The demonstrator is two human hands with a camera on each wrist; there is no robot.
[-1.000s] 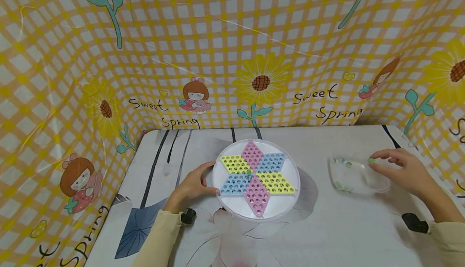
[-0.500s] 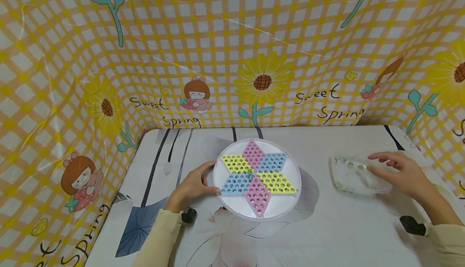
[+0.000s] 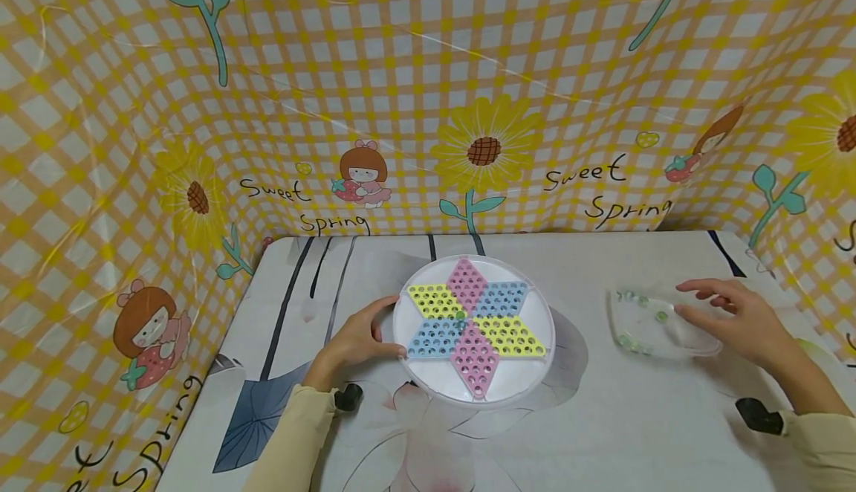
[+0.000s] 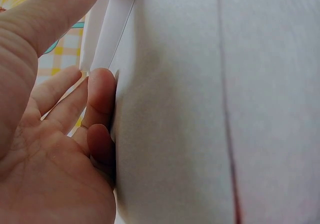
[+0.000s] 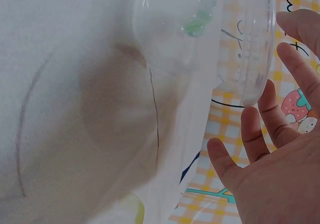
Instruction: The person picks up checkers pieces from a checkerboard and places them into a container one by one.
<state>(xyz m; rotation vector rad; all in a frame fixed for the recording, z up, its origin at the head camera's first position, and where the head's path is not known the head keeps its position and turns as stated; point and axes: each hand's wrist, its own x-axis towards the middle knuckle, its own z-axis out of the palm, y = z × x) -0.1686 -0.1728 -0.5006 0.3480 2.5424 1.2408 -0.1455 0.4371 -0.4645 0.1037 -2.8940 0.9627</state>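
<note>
A round white Chinese checkers board (image 3: 428, 374) with a pink, yellow and blue star lies mid-table in the head view. A green marble (image 3: 460, 316) sits at the star's middle. My left hand (image 3: 354, 340) is at the board's left side, thumb and fingers spread against its rim. To the right stands a clear plastic container (image 3: 697, 352) with several green and clear marbles along its edges. One green marble (image 3: 661, 317) lies apart inside it. My right hand (image 3: 742, 321) hovers at the container's right rim, fingers apart and holding nothing. The right wrist view shows its fingertips beside the clear wall (image 5: 260, 59).
A floral cloth (image 3: 602, 418) covers the table. Behind and on both sides hangs a yellow checked curtain (image 3: 414, 68) with sunflowers, close to the table's far edge.
My right hand has let go of a green marble, which dropped into the container and rolled left and down in the head view. The left hand and board stay in place.
</note>
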